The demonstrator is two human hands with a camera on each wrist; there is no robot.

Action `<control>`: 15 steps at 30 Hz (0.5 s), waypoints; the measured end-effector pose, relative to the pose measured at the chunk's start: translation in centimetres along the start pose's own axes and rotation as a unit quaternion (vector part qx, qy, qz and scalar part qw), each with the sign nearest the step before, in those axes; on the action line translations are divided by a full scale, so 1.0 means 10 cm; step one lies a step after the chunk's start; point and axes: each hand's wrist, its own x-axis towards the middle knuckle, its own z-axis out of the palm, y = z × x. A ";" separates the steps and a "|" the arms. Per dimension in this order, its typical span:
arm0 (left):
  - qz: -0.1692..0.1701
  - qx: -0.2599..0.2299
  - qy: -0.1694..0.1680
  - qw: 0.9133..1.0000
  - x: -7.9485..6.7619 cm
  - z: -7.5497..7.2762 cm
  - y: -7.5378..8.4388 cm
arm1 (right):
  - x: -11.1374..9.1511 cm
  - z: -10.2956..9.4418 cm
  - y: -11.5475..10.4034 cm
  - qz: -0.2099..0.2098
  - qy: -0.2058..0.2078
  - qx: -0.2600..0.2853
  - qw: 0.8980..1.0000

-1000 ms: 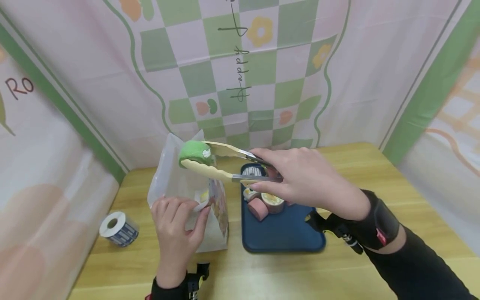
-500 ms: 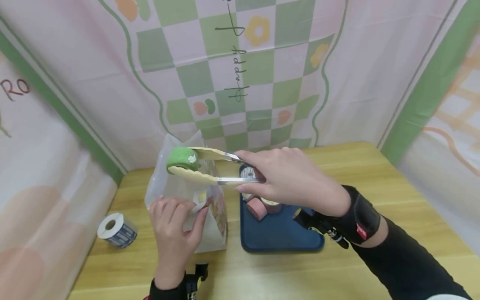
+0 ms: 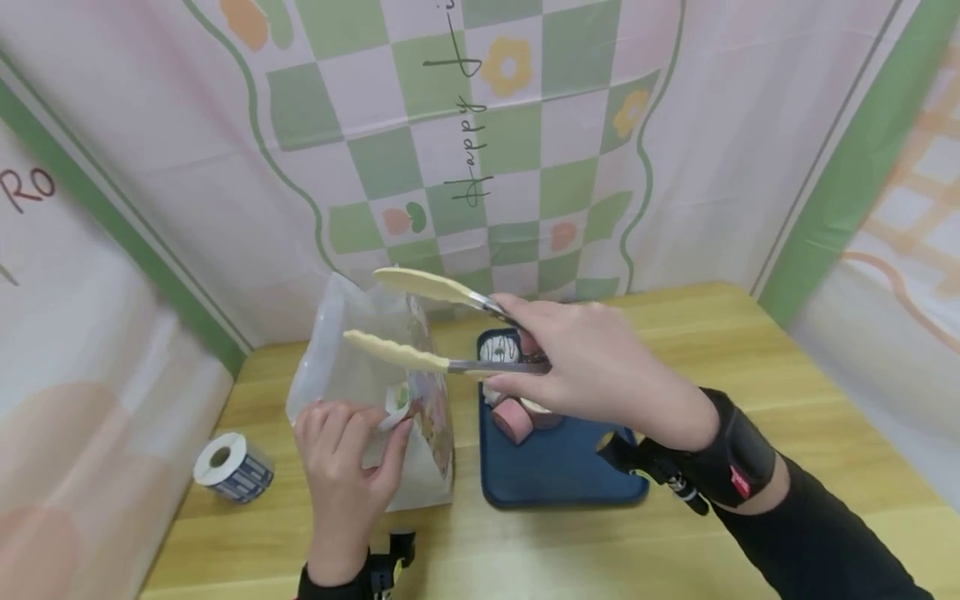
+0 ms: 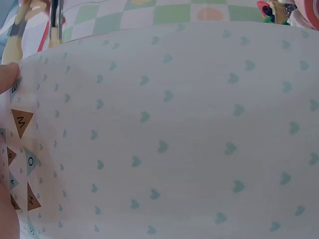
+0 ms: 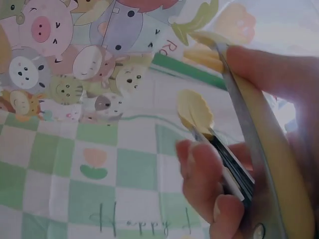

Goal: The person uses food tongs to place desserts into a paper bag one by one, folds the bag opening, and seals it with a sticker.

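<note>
My left hand (image 3: 341, 462) pinches the near rim of a white paper bag (image 3: 315, 375) between thumb and fingers and keeps its mouth wide. In the left wrist view, the bag's wall (image 4: 189, 124) with small teal hearts fills most of the picture. My right hand (image 3: 600, 358) grips food tongs (image 3: 405, 354) with cream, wavy-edged tips. Their arms are spread over the bag mouth, with nothing between the tips. Fingers wrap the tongs' metal arms (image 5: 249, 129) in the right wrist view. A small patch of green shows inside the bag; the rest of its contents is hidden.
Right of the bag lies a dark blue tray (image 3: 566, 467) with a pink roll cake (image 3: 513, 419), a white striped doughnut (image 3: 498, 348) and other pastries, partly behind my right hand. A label roll (image 3: 234, 467) stands at the left. A printed curtain (image 3: 517, 150) closes the back.
The tongs carried a green roll left over the bag mouth, then spread and let it go; it is out of the tips now. My left hand keeps its hold on the bag.
</note>
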 end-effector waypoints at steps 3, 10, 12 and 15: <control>-0.005 0.000 -0.005 1.000 -0.01 0.00 0.00 | -0.12 0.01 0.08 0.029 0.012 0.018 0.999; -0.009 0.003 -0.010 1.000 -0.01 -0.01 0.01 | -0.40 0.10 0.26 0.087 0.015 0.026 0.996; -0.008 0.002 -0.008 1.000 0.00 -0.01 0.02 | -0.47 0.13 0.29 0.094 0.016 0.029 0.995; -0.005 0.000 -0.002 1.000 0.00 0.00 0.02 | -0.55 0.18 0.34 0.104 0.012 0.026 0.994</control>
